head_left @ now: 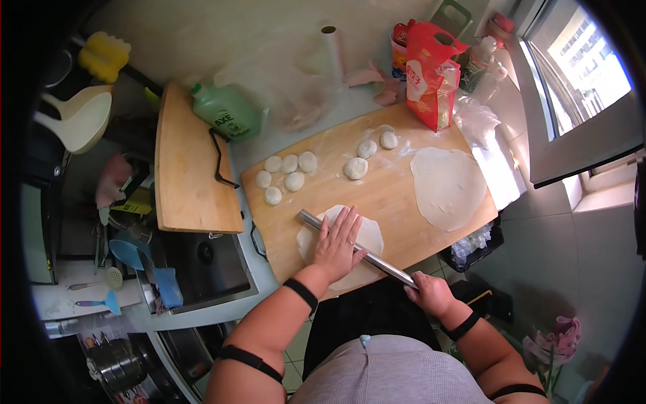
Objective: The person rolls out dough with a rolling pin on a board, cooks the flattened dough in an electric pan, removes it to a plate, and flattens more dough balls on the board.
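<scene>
A thin metal rolling pin [386,266] lies slantwise over a flat round of dough [370,234] at the front edge of the wooden board [397,239]. My left hand [338,244] rests across the pin's left half, fingers stretched out flat over pin and dough, hiding part of both. Around the pin's right end, beyond the dough, my right hand [431,293] is closed. A larger, thin dough sheet [447,192] lies on the board's right side. Several floured dough balls [294,181] sit at the upper left of the board, and 3 more [356,168] at its upper middle.
Behind the board stand a red bag [431,81] and a green AXE bottle [225,114]. Left of it, another wooden board [192,168] partly covers the sink [208,269]. An open window [585,81] and a bin [474,244] are at right.
</scene>
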`<control>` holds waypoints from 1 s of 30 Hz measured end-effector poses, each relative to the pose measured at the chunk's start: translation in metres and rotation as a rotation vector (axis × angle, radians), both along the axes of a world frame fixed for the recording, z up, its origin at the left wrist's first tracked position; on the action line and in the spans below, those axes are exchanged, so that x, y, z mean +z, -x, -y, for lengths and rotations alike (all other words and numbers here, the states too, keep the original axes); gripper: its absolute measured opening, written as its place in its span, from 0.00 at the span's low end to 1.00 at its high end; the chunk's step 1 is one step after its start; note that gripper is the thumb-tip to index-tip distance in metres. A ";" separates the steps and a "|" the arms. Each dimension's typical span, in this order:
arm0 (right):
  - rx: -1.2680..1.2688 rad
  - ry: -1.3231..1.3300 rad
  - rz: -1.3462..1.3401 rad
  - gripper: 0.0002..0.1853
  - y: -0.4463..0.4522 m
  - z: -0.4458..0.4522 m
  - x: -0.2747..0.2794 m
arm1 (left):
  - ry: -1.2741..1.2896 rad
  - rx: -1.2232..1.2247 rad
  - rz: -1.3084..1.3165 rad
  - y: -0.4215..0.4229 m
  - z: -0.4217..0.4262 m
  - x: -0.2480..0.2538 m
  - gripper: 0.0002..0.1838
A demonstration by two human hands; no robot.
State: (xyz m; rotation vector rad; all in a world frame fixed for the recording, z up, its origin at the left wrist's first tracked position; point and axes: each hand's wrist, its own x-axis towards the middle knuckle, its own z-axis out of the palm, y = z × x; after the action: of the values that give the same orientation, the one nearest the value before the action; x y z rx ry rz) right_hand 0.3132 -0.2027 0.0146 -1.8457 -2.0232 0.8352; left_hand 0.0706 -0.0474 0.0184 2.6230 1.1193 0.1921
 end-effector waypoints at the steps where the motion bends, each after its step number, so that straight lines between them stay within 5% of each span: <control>1: -0.009 0.041 0.026 0.15 -0.001 -0.001 -0.002 | 0.013 -0.012 -0.053 -0.005 -0.007 -0.002 0.41; 21: -0.392 0.152 0.225 0.18 -0.030 -0.024 0.012 | -0.006 0.017 0.015 -0.127 -0.124 -0.021 0.40; 28: -0.400 -0.066 -0.014 0.14 -0.045 -0.018 0.000 | -0.123 -0.095 0.223 -0.128 -0.137 -0.002 0.34; 30: -0.422 0.143 -0.243 0.14 -0.046 -0.008 0.005 | -0.134 -0.087 0.334 -0.117 -0.130 0.022 0.33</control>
State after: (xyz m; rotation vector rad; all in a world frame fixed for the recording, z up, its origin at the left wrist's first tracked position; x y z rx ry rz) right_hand 0.3595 -0.1948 0.0198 -2.0300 -1.3929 1.0353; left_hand 0.1880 0.0830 0.0407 2.6159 0.9035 0.6799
